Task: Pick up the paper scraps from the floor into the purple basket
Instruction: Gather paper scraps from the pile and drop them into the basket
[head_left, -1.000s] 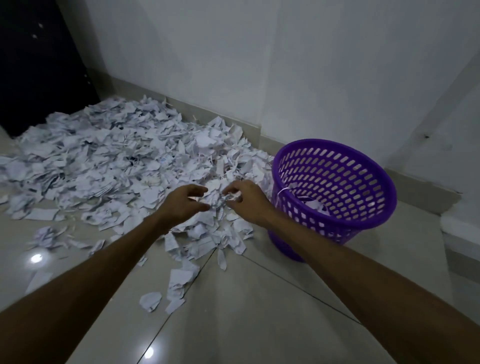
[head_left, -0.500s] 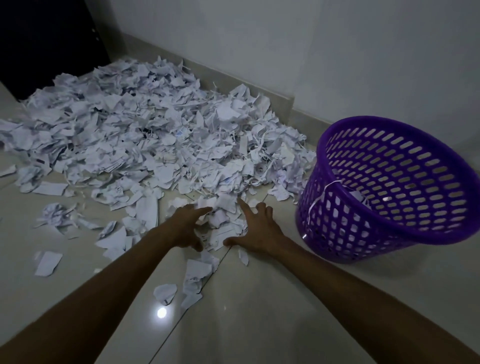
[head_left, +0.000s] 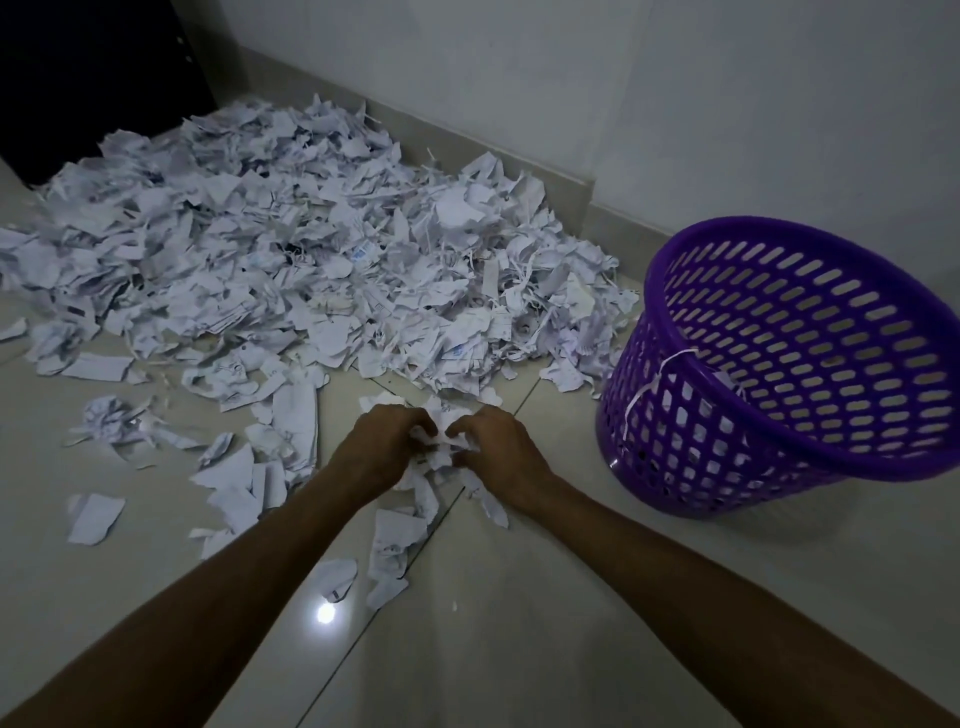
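A big heap of white paper scraps (head_left: 291, 260) covers the tiled floor along the wall. My left hand (head_left: 382, 447) and my right hand (head_left: 501, 452) are down at the heap's near edge, fingers curled from both sides round a small bunch of scraps (head_left: 439, 441) between them. The purple basket (head_left: 769, 384), slotted plastic, stands on the floor to the right of my hands, about a hand's width off. A few scraps and a thin paper strip lie inside it.
Loose scraps (head_left: 93, 517) are scattered on the glossy tiles (head_left: 519, 623) left of and below my hands. A white wall with a skirting board (head_left: 519, 171) runs behind the heap. A dark door or cabinet (head_left: 88, 78) stands at the back left.
My hands went from spread flat on the scraps to curled together round a bunch. The view has dropped closer to the floor.
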